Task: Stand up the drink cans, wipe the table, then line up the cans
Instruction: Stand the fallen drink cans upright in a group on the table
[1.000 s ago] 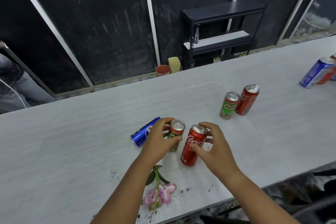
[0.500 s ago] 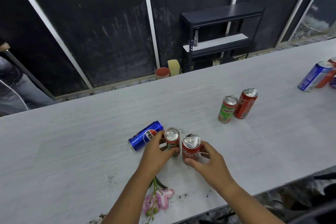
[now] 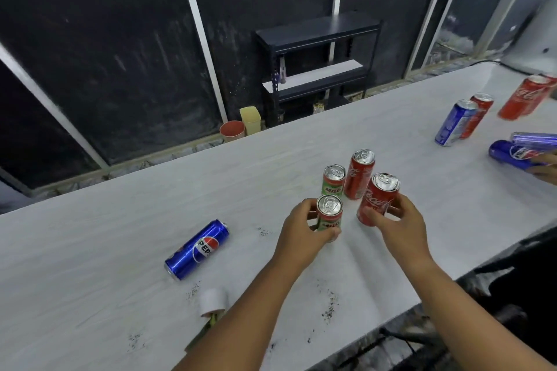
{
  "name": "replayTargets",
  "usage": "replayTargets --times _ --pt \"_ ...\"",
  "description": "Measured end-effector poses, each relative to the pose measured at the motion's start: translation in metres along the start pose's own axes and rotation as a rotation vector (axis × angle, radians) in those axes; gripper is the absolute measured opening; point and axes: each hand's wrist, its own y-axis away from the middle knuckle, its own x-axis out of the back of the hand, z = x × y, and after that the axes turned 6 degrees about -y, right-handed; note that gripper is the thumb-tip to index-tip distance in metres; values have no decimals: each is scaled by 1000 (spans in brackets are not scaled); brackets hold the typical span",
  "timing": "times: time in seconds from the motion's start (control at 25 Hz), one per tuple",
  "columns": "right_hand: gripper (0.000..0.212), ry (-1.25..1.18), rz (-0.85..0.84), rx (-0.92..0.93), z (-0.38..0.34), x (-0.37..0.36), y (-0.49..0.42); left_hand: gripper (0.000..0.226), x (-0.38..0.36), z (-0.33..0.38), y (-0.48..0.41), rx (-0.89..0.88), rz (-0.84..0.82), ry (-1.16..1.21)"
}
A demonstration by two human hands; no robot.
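Note:
My left hand (image 3: 304,232) grips an upright green Milo can (image 3: 330,215). My right hand (image 3: 398,224) grips a red Coca-Cola can (image 3: 378,197), tilted slightly. Just behind them a second Milo can (image 3: 333,180) and a tall red can (image 3: 360,173) stand upright side by side. A blue Pepsi can (image 3: 197,248) lies on its side to the left on the white table (image 3: 90,250). Dark crumbs (image 3: 330,306) speckle the tabletop near me.
At the far right stand a blue can (image 3: 455,122) and a red can (image 3: 479,113); another red can (image 3: 526,96) blurs above. Another person's hand (image 3: 545,170) touches blue cans (image 3: 518,153) lying there. A toppled white cup with a flower stem (image 3: 212,303) lies near the front edge.
Both hands carried their cans to the right, up to the standing Milo and red cans. The Pepsi can stayed lying where it was. My view swung right, revealing more cans.

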Motion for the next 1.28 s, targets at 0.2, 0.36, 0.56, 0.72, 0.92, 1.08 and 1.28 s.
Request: replayTargets --times 0.2,0.36,0.56,0.72,0.92,1.08,1.28 --pt "49 58 -13 -35 11 13 -22 64 -50 13 -26 -8 12 14" --pt "48 80 -35 -22 24 16 -26 59 -64 6 -30 4 17 -38" --pt "75 142 -50 -95 37 21 -18 68 -63 -2 -29 -4 -6 -60" --pt "60 148 66 -70 52 21 27 67 -32 -21 -11 -17 -3 -89" --pt "46 240 -101 -17 57 -6 79 50 59 -50 19 -20 139 -255" --pt "43 383 -165 45 59 -22 85 58 138 -85 32 95 305 -422" --pt "34 427 -146 159 61 -27 88 82 174 -120 40 312 279 -608"
